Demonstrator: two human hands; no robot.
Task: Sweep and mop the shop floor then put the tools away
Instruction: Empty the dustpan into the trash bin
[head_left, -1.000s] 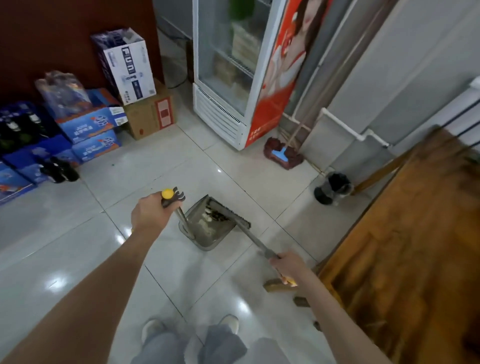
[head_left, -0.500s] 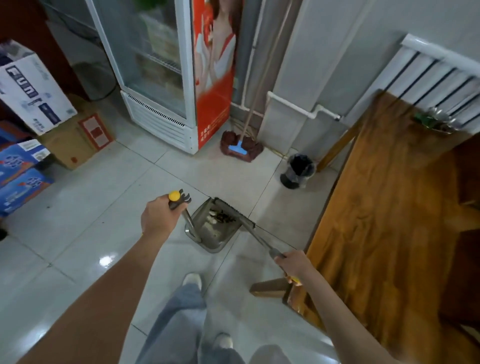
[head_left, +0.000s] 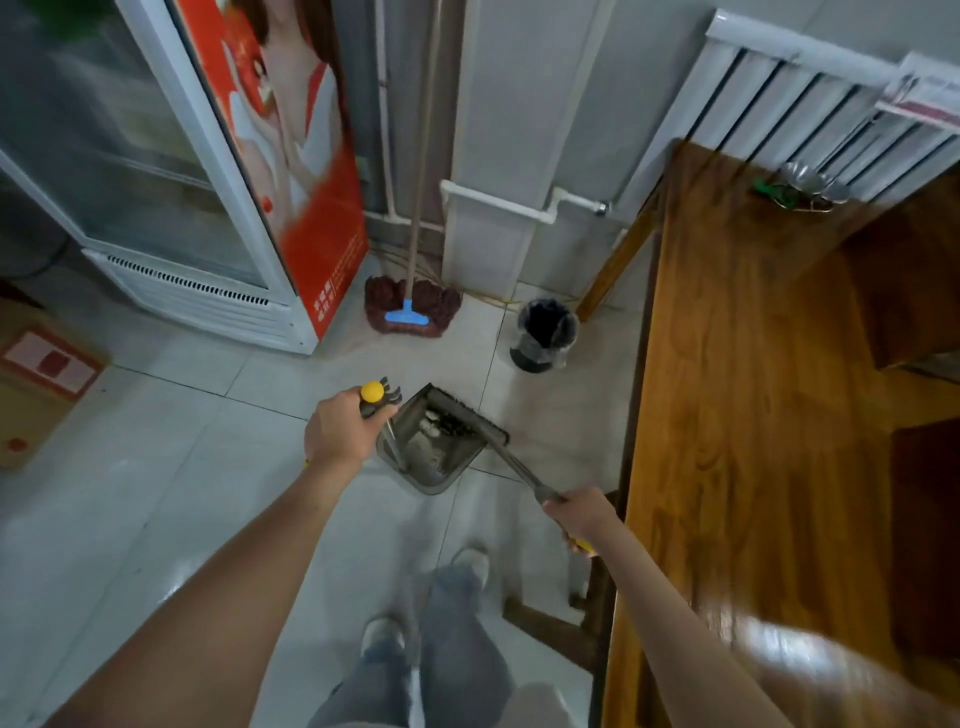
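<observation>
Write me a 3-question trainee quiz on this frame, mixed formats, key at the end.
1. True or false: the mop is lying flat on the floor.
2. Multiple choice: what does the left hand grip? A) the mop handle B) the dustpan handle C) the bin rim
3. Fill in: the broom head rests at the dustpan's mouth, and its handle is held by the ____ hand.

Key
1. False: it stands upright, leaning in the corner beside the fridge.
2. B: the fingers curl round the yellow-capped handle.
3. Right: the right hand grips the broom handle near the wooden table.
</observation>
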